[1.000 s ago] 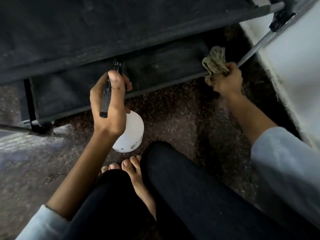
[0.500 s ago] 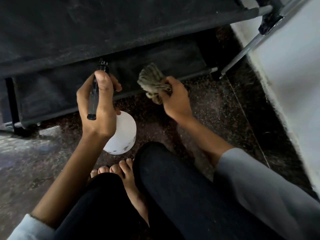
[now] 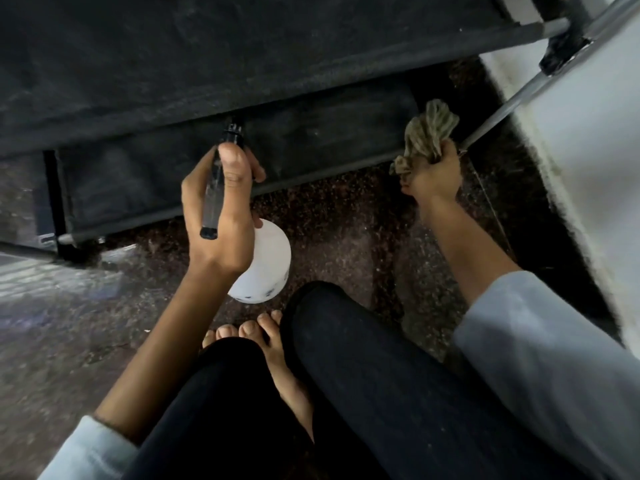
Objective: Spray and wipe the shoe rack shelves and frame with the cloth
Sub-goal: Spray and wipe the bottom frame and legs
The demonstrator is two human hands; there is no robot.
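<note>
1. Low down, the left hand (image 3: 221, 216) wraps around the spray bottle (image 3: 263, 265), thumb over its black trigger head, nozzle aimed at the shoe rack's bottom shelf (image 3: 311, 140).
2. At that shelf's right front corner, the right hand (image 3: 434, 174) clenches the bunched cloth (image 3: 427, 133) against the metal frame tube (image 3: 502, 112).
3. Both knees and a bare foot (image 3: 277, 355) rest on the speckled floor (image 3: 346, 220).

The person wore a pale blue-grey long-sleeved top; the left sleeve (image 3: 86, 448) ended at the forearm, and the right sleeve (image 3: 540, 358) was wide and loose, also ending partway up the forearm. Black trousers (image 3: 381, 393) covered both legs. The foot (image 3: 273, 348) was bare, and both hands were bare.
</note>
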